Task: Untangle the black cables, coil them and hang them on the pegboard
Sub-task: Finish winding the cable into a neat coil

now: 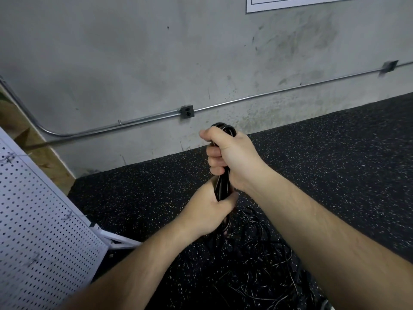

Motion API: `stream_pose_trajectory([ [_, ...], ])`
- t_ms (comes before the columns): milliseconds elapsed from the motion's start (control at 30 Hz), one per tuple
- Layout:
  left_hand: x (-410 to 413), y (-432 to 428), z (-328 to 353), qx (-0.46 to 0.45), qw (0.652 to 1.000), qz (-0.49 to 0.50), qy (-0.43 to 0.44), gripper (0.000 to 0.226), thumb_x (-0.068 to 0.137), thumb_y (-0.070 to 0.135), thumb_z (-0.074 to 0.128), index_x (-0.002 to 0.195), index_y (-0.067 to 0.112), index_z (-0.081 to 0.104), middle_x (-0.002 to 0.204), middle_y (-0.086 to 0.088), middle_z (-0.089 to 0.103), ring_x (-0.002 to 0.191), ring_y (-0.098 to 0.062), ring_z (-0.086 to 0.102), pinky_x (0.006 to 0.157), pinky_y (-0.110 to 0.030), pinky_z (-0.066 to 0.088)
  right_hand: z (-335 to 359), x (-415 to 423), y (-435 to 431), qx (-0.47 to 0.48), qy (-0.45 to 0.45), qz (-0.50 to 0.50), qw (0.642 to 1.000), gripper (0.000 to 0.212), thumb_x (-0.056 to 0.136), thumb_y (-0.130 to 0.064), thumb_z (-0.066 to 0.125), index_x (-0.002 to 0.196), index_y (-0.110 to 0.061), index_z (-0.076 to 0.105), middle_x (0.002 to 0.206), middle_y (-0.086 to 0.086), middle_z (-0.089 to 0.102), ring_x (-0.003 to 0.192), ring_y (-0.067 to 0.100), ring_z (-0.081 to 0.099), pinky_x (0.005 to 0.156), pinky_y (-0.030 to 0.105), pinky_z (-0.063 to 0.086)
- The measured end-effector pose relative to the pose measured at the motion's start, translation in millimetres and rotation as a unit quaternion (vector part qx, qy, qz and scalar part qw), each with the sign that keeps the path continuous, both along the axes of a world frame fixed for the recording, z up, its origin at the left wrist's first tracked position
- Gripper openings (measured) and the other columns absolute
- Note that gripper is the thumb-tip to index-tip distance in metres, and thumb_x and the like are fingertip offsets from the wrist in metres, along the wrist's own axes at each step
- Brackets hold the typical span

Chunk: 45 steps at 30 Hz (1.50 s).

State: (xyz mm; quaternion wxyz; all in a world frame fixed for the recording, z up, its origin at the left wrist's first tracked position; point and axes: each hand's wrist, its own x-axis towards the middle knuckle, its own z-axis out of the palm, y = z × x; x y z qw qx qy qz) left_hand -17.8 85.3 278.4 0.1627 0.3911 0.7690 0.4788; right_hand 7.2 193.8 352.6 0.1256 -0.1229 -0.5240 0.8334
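Note:
A bundle of coiled black cable [222,186] is held upright in front of me. My right hand [232,157] grips its upper part, with the top loops sticking out above the fist. My left hand [210,211] grips the lower part just below. A tangle of loose black cables [257,260] lies on the floor beneath my hands. The white pegboard [38,220] leans at the left, with a few hooks showing on it.
The floor is black speckled rubber [335,164]. A grey concrete wall [134,63] stands ahead, with a metal conduit [257,97] and an outlet box [187,111] low on it. The pegboard's white stand foot [120,240] reaches toward the cables.

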Motion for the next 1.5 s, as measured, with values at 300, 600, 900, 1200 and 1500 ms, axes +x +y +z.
stream_pose_trajectory([
  [300, -16.2, -15.8, -1.3, 0.042, 0.997, 0.05, 0.031, 0.017, 0.101, 0.04, 0.057, 0.108, 0.028, 0.067, 0.105, 0.009, 0.073, 0.099, -0.001, 0.066, 0.088, -0.018, 0.048, -4.3, 1.0, 8.3, 0.119, 0.029, -0.02, 0.992, 0.019, 0.088, -0.021, 0.078, 0.088, -0.003, 0.07, 0.083, 0.018, 0.075, 0.072, 0.023, 0.07, 0.078, 0.04, 0.06],
  [600, -29.9, -22.5, 7.6, 0.056, 0.988, 0.096, 0.104, 0.021, 0.106, 0.025, 0.05, 0.1, 0.015, 0.067, 0.095, 0.0, 0.068, 0.086, -0.009, 0.062, 0.075, -0.023, 0.047, -9.3, 2.4, 27.5, 0.207, 0.004, -0.053, 0.977, 0.034, 0.084, -0.044, 0.08, 0.071, -0.018, 0.062, 0.063, 0.002, 0.056, 0.06, 0.018, 0.064, 0.066, 0.03, 0.057],
  [900, -37.4, -33.8, 26.0, 0.113, 0.977, 0.051, -0.175, 0.019, 0.106, 0.022, 0.049, 0.101, 0.007, 0.059, 0.07, -0.002, 0.062, 0.061, -0.021, 0.062, 0.061, -0.031, 0.053, -12.5, -2.0, 40.7, 0.388, 0.004, -0.076, 0.918, 0.041, 0.09, -0.056, 0.068, 0.083, -0.016, 0.06, 0.046, -0.009, 0.047, 0.042, 0.01, 0.048, 0.054, 0.032, 0.046],
  [1200, -37.0, -34.0, 31.7, 0.241, 0.942, 0.048, -0.229, 0.017, 0.101, 0.02, 0.051, 0.088, 0.01, 0.054, 0.056, 0.007, 0.028, 0.04, -0.008, 0.026, 0.043, -0.025, 0.033, -38.2, -7.3, 36.3, 0.216, 0.03, -0.027, 0.976, 0.055, 0.085, -0.061, 0.068, 0.103, -0.01, 0.057, 0.076, 0.006, 0.065, 0.071, 0.02, 0.066, 0.074, 0.033, 0.057],
  [1500, -57.7, -50.1, 53.6, 0.369, 0.908, 0.082, -0.18, 0.026, 0.107, 0.018, 0.042, 0.084, 0.015, 0.054, 0.055, 0.01, 0.03, 0.04, -0.006, 0.026, 0.044, -0.023, 0.032, -154.8, -4.6, 30.7, 0.463, -0.201, 0.256, 0.824, 0.021, 0.106, -0.029, 0.05, 0.111, -0.02, 0.069, 0.106, -0.01, 0.067, 0.106, 0.014, 0.064, 0.085, 0.018, 0.045],
])
